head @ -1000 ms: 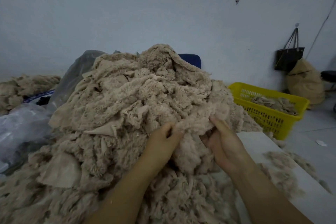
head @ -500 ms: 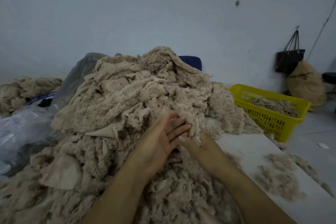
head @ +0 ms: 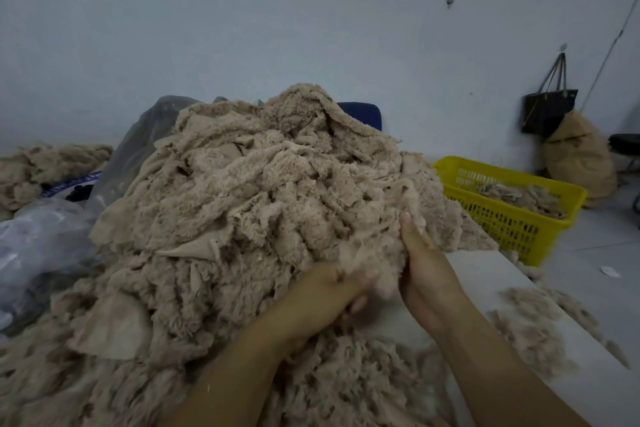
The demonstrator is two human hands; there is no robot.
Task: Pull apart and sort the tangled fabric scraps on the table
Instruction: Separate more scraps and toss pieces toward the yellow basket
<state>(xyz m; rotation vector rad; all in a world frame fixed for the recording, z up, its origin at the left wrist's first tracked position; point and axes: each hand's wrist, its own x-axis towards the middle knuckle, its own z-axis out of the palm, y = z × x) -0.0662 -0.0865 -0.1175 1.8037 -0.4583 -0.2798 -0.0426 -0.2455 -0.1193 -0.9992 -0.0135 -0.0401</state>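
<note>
My left hand [head: 322,302] is buried to the fingers in the lower front of the scrap pile [head: 263,204], closed on a fluffy clump. My right hand [head: 424,274] clamps the same clump from the right, thumb up against the pile's edge. The pile fills the centre and lower left of the frame, spilling toward the bottom edge. Bare white table [head: 485,274] shows only at lower right, with loose scraps [head: 530,333] near its slanting edge. Beyond that edge, at right, a yellow basket [head: 512,218] holds a few scraps. Plastic sheeting [head: 41,239] crowds the left. A pale wall [head: 311,28] closes the back; a dark bag [head: 549,107] hangs at upper right above a tan sack [head: 578,156].
</note>
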